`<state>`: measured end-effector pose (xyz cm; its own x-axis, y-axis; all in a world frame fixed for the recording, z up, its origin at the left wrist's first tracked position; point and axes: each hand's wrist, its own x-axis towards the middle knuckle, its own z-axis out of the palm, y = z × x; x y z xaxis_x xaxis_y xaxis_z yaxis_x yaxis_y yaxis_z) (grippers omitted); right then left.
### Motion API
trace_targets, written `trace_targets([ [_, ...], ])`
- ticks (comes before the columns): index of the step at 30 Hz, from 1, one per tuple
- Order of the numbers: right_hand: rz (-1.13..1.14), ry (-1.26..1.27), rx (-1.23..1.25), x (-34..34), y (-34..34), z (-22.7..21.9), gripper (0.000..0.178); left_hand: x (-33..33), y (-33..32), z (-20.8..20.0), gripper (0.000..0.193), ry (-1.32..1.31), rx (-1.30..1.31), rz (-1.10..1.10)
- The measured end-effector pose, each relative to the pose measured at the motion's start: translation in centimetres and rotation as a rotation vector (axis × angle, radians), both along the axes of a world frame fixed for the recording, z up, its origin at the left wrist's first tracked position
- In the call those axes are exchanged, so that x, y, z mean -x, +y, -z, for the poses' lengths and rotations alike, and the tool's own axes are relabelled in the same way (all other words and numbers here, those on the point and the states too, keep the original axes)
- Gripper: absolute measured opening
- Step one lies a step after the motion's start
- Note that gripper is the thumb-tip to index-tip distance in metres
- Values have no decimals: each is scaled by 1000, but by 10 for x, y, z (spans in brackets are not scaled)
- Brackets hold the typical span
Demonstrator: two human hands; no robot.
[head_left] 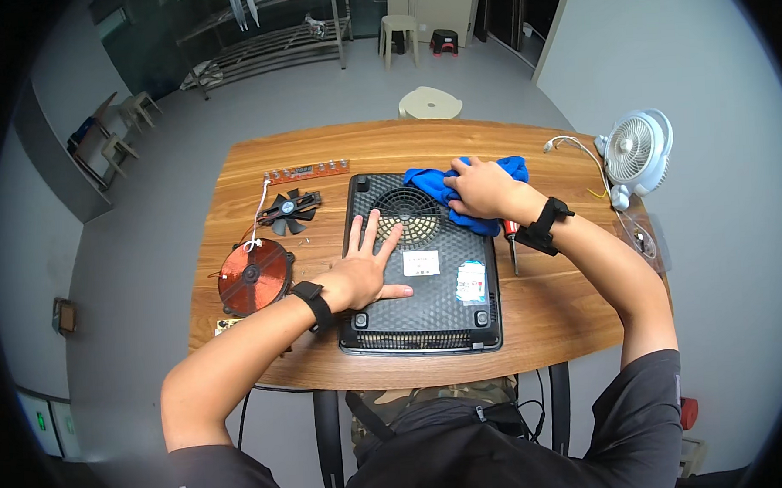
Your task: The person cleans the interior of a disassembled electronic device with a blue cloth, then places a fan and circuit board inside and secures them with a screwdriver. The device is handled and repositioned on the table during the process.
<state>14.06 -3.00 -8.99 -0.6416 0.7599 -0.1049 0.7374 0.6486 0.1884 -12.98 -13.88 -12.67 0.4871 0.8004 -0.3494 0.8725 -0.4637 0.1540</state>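
Housing (441, 287): black, mid-frame, our left hand (357, 276) resting on it, fingers spread flat
Cloth (427, 183): blue, right of upper centre, our right hand (485, 190), fingers grasping it

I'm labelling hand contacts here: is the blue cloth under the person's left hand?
No, the blue cloth is under the right hand, while the left hand rests spread on the black casing.

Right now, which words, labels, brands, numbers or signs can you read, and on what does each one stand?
None can be read clearly.
White label on the black casing: print too small to read.
Blue-and-white sticker on the same casing: too small to read.
Round blue label on the black fan: too small to read.
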Motion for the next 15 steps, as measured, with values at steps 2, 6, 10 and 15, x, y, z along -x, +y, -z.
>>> trace_targets([
  [2,-59,-8,13,-2,-3,-1,44,2,0,3,118,-15,2,5],
  [6,-162,51,18,-7,-8,6,41,2,-2,5,118,-11,-59,21],
  [10,-193,28,107,-6,-16,-5,35,-3,-1,-3,119,34,-23,19],
  [15,-274,158,247,-21,-36,-17,39,0,-2,-2,119,0,-9,8],
])
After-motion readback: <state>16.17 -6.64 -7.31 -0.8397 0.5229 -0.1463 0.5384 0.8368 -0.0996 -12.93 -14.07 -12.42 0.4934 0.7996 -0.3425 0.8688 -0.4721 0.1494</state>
